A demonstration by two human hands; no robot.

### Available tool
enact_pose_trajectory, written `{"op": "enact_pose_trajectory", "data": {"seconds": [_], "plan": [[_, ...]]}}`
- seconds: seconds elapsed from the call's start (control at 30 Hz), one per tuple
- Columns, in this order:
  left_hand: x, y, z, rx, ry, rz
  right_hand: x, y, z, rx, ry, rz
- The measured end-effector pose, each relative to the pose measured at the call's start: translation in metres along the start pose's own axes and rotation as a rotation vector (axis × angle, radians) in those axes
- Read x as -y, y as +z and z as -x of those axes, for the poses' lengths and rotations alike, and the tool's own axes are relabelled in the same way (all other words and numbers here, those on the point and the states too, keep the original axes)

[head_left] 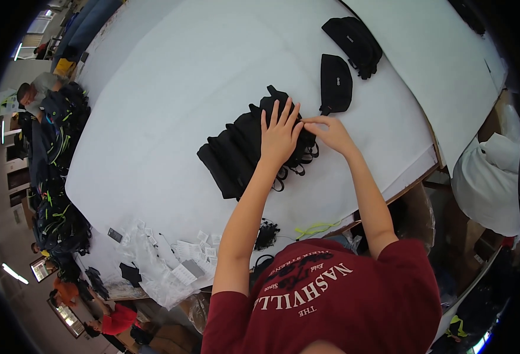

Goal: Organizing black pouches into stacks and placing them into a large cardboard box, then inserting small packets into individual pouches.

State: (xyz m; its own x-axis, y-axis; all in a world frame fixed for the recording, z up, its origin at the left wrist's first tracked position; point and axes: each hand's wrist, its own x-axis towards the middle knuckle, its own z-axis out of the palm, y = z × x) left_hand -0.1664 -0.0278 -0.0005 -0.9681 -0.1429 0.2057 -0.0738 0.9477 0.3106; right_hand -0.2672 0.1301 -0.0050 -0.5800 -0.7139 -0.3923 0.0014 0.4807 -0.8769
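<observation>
Several black fabric pouches (231, 158) lie overlapped in a row on the white table, with loops and straps along their right side. Across the farther end of that row my left hand (279, 137) rests flat, its fingers spread over the cloth. My right hand (333, 135) is at the row's far right edge, thumb and forefinger pinched together near my left thumb. What the pinch holds, if anything, is too small to make out. Just beyond lies a single black pouch (336, 85) with a small light mark, and farther off another black pouch (354, 44).
At the near left are clear plastic bags (163, 286), white paper tags (194, 253) and a phone-like dark item (115, 235). A bundle of black cords (266, 235) and a yellow-green cord (316, 229) lie near the front edge. Backpacks (59, 135) pile up at left beside co-workers.
</observation>
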Motion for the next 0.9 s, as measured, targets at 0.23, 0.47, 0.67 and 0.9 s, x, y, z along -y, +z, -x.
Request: {"op": "enact_pose_trajectory", "data": {"seconds": [0.23,0.47,0.67,0.9], "plan": [[-0.014,0.005,-0.005,0.019,0.039,-0.046,-0.064,-0.046,-0.053,-0.977,0.467,0.64],[-0.008,-0.002,-0.008,0.013,-0.055,0.089,0.002,-0.012,-0.025,-0.681,-0.198,0.097],[-0.006,-0.008,-0.033,-0.038,0.015,-0.037,0.005,0.016,-0.004,-0.568,-0.298,-0.09],[0.009,0.0,-0.056,-0.053,0.075,-0.009,0.002,0.021,0.004,-0.489,-0.181,-0.226]]}}
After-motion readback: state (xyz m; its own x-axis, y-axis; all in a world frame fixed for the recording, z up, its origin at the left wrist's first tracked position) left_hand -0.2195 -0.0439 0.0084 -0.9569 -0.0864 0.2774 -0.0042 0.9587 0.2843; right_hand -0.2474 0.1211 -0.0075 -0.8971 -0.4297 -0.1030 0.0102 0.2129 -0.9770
